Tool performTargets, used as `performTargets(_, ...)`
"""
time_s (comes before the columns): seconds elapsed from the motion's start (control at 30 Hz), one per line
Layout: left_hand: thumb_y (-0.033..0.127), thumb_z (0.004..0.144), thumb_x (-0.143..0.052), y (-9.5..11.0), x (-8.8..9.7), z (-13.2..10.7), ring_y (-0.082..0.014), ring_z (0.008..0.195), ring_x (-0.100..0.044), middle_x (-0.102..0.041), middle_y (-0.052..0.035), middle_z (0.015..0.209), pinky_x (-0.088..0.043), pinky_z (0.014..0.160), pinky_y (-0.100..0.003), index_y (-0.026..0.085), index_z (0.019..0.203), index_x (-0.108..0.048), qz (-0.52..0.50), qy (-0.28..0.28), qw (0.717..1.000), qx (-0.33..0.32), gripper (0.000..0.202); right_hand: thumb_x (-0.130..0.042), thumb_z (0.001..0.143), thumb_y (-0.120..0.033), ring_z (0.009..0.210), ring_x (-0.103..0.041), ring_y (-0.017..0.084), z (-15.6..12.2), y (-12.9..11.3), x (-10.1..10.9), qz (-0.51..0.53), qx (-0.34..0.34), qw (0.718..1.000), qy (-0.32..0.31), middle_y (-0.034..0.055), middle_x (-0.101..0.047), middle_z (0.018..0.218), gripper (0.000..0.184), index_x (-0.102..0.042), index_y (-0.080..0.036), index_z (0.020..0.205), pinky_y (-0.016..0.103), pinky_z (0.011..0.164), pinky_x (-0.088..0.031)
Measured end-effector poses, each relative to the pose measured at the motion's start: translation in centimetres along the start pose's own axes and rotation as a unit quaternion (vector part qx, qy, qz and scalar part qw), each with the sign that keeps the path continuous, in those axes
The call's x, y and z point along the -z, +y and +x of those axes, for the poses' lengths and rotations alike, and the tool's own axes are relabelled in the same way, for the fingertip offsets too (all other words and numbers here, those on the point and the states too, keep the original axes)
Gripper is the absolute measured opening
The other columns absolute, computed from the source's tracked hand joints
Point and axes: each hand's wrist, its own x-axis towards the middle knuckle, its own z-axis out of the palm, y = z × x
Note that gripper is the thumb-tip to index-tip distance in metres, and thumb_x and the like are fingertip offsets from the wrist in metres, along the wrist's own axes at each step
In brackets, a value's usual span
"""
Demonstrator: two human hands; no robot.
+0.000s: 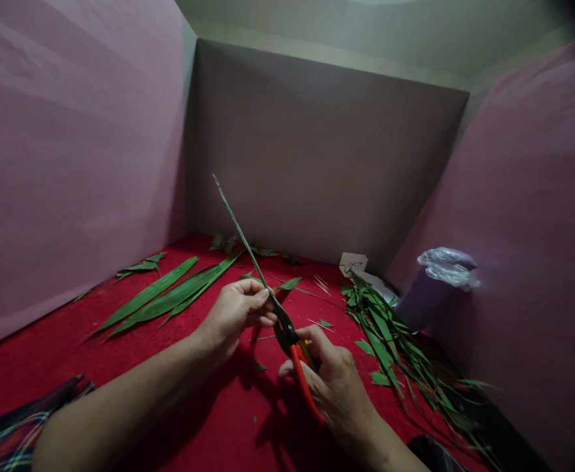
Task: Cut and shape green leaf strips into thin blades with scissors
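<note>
My left hand (238, 311) pinches a thin green leaf stem (240, 229) that rises up and to the left from my fingers. Just to its right, my right hand (334, 380) is closed around red-handled scissors (297, 357). Their dark blades meet the stem's lower end right beside my left fingertips. Both hands hover over a red cloth surface (61, 367).
Long flat green leaves (169, 295) lie on the cloth at the left. A heap of cut leaves and twigs (395, 347) lies at the right. A purple bin lined with a plastic bag (432, 285) stands at the right wall. Pink and grey panels enclose the area.
</note>
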Motion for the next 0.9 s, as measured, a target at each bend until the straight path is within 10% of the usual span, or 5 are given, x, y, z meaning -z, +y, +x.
performTargets(0.9,0.013,0.077,-0.054,-0.25,0.19,-0.07,-0.0110,0.049,-0.061,-0.060,-0.0028,0.059,-0.048,0.047,-0.020,0.012,0.065,-0.053,0.022,-0.006,1.000,-0.005,0.012,-0.058,0.078,-0.021,0.043,-0.043,0.008,0.22,0.63,-0.43,0.036,0.012,0.997,0.060,-0.0062,-0.059,0.053,0.009,-0.052,-0.019,0.084,0.017,0.043,-0.031)
